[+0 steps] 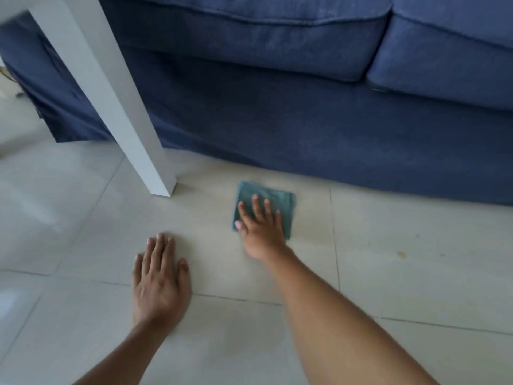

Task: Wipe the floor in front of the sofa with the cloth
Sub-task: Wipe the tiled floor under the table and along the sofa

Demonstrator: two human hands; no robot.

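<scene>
A folded teal cloth point(280, 198) lies flat on the pale tiled floor point(402, 245), a short way in front of the blue sofa point(277, 112). My right hand point(261, 226) presses down on the cloth with its fingers spread, covering the near half of it. My left hand point(159, 279) rests palm-down on the bare tiles to the left and nearer to me, holding nothing.
A white table leg point(122, 118) slants down to the floor just left of the cloth. A small yellowish stain point(401, 254) marks the tile to the right. The sofa's skirt reaches the floor along the whole back.
</scene>
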